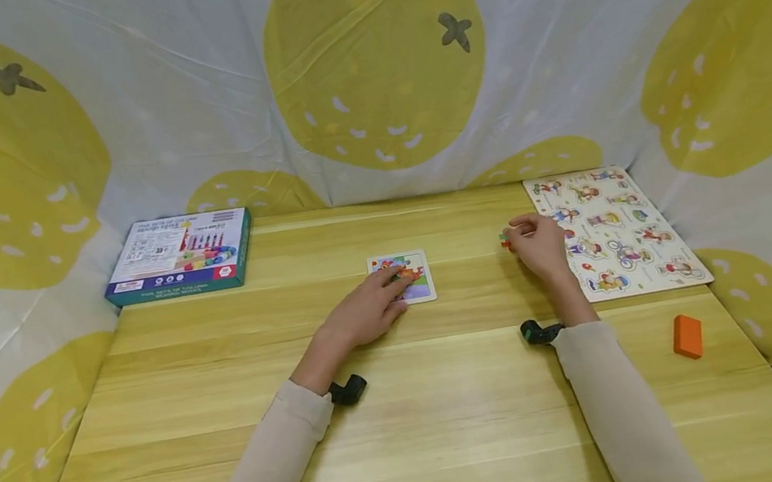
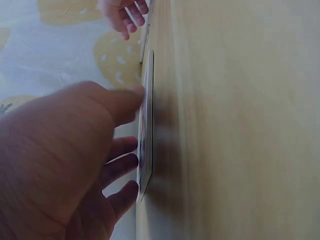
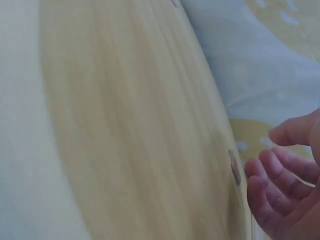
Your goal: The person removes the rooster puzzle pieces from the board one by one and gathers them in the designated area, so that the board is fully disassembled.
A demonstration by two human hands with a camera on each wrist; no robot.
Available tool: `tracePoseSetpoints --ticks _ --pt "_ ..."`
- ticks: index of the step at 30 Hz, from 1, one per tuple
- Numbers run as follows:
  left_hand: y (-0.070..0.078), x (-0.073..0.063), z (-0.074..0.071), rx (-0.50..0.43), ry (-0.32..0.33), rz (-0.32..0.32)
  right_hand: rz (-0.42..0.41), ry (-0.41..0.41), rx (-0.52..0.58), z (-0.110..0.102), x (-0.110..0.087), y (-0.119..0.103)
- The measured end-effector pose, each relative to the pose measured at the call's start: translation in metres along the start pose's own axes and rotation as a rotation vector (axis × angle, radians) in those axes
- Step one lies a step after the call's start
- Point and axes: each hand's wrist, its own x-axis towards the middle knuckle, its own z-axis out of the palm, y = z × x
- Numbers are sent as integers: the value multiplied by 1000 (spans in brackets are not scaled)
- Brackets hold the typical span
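A small square picture puzzle (image 1: 421, 289) in a pale frame lies mid-table. My left hand (image 1: 369, 307) rests over its left part, fingers spread across the picture and hiding some of it. From the left wrist view, the fingertips (image 2: 131, 192) touch the puzzle's face, seen almost edge-on. Further right, a small colourful puzzle piece (image 1: 505, 241) lies on the wood, seen also as a dark sliver-like piece (image 3: 234, 167) in the right wrist view. My right hand (image 1: 538, 244) is just beside it, fingers loosely bent, with a gap between thumb and fingers and nothing held.
A large wooden peg puzzle board (image 1: 626, 236) with several figures lies at the back right, partly behind the right hand. An orange block (image 1: 688, 337) sits nearer on the right. A boxed toy set (image 1: 179, 255) lies at the back left. Fruit-print cloth (image 1: 376, 61) walls the table's back.
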Motion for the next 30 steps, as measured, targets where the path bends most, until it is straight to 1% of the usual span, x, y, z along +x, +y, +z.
tracePoseSetpoints --ticks 4,9,12,16,19,24,30 --pt "-2 -7 0 -6 22 -19 -23 -10 45 10 -3 -10" --pt "-3 -13 2 24 38 -40 -58 -53 72 24 -6 -23" --pt "-3 -15 1 44 22 -65 -78 -89 79 37 -9 -29" --pt "-1 -17 1 49 -27 -89 -106 -153 88 56 -13 -33" --pt "0 -17 1 48 -45 -91 -126 -190 100 69 -15 -36" --pt "0 -15 2 89 -27 -86 -163 -232 110 87 -17 -46" --pt "-3 -15 0 114 -9 -73 -180 -279 98 100 -19 -57"
